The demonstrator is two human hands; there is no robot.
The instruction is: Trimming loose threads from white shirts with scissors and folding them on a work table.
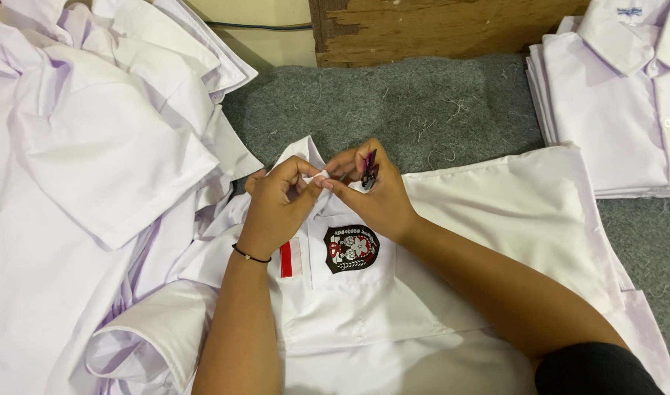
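A white shirt [496,219] lies spread flat on grey felt in front of me, with a dark round badge [350,249] on its chest pocket and a red-and-white patch [290,258] beside it. My left hand [278,205] pinches a small fold of the shirt's fabric near the collar. My right hand [375,197] meets it at the same spot and holds a small dark tool [369,170] between its fingers, tip pointing down at the cloth. A thin black band circles my left wrist.
A loose heap of white shirts [79,146] fills the left side. A neat stack of folded white shirts [620,110] sits at the right rear. Grey felt [423,110] covers the surface; a wooden board [437,29] stands behind.
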